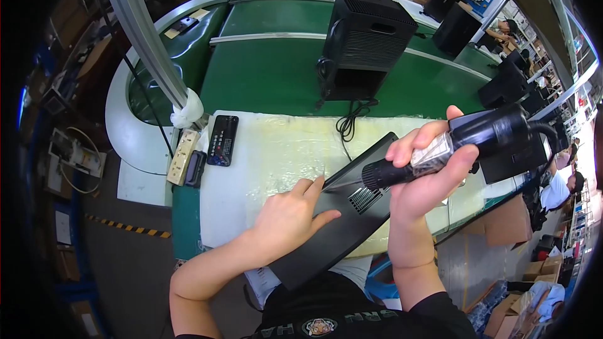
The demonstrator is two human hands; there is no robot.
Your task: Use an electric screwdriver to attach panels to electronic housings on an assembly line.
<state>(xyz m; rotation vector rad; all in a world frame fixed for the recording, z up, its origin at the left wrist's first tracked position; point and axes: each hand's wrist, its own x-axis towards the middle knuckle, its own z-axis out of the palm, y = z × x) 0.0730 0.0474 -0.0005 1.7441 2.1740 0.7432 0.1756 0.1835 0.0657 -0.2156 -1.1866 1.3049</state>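
Note:
A long black panel [314,238] with a slotted vent lies slantwise, partly on the table and partly over my lap. My right hand [414,194] is wrapped round a black corded electric screwdriver [490,133] with clear tape on its body. Its thin bit points left, the tip by the panel's left edge close to my left fingertips. My left hand [286,223] grips that edge, thumb on the top face and forefinger beside the bit tip. Whether a screw is at the tip, I cannot make out.
A tall black speaker-like cabinet [367,44] stands on the green conveyor [270,69], its cable [352,122] trailing onto the table. At the table's left are a remote control [223,140] and a power strip [182,157]. A metal post [144,31] rises there. Other people work farther off.

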